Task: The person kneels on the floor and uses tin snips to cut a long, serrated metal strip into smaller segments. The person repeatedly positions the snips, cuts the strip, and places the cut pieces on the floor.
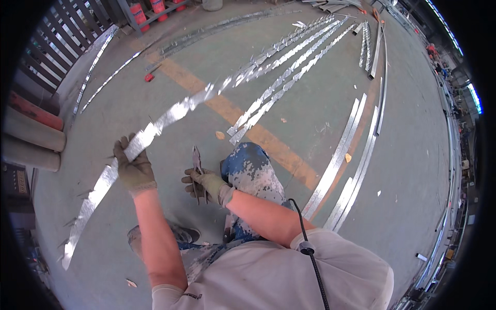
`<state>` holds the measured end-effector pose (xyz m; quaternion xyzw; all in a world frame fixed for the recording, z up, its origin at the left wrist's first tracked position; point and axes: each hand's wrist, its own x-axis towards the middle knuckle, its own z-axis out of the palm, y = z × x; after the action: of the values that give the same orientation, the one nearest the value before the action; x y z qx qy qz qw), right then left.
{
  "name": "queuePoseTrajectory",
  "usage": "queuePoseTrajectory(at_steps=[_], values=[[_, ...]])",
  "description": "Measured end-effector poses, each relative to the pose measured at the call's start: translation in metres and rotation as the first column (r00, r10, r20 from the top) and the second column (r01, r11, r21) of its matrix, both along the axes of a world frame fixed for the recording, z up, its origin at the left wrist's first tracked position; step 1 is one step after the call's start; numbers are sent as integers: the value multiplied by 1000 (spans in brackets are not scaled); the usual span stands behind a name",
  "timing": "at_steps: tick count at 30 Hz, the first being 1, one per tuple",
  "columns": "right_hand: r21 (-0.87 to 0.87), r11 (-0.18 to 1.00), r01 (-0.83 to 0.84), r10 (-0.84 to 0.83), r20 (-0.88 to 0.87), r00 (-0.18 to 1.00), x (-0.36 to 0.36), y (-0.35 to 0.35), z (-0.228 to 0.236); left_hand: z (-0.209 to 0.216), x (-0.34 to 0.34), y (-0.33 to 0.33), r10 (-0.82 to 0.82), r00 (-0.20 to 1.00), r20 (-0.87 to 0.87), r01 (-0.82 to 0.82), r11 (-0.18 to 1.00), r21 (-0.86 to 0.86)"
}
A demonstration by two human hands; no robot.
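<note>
1. The metal strip (178, 110) is long, narrow and silvery, with a bright sheen; pointed tabs jut out along its edges, and it twists slightly.
2. It slants across the person's front, from low at the left towards the far bundle of strips, its near part raised in the left hand (135, 164).
3. The left hand, in a drab olive fabric glove, pinches the strip, fingers curled round its edge.
4. The right hand (207, 183), gloved alike, closes loosely round the handles of the pliers (197, 160), plain grey metal with the nose pointing away from the person. Whether the nose is fully closed I cannot tell.
5. Similar toothed strips (253, 120) lie on the smooth grey-green floor (392, 170), crossing a worn orange line (274, 142); smooth flat bars (336, 157) lie to the right.
6. A dark metal rack (125, 13) holds red cylinders (138, 14). Near it stands a pale grey bucket (212, 4), its contents out of sight.
7. Thick, rounded tubes (36, 135) lie stacked at the left.
</note>
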<state>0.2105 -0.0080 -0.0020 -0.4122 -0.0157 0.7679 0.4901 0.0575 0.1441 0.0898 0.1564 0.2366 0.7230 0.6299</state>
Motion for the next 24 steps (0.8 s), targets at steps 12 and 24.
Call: queuePoseTrajectory(at_steps=[12,24], values=[[-65,995,80,-77,56,995,3,2,-1,1,-94,-17,147,983,-108,-153,987,-45],[-41,999,11,-8,82,997,2,0,3,-33,-31,-11,-70,998,4,70,997,21]])
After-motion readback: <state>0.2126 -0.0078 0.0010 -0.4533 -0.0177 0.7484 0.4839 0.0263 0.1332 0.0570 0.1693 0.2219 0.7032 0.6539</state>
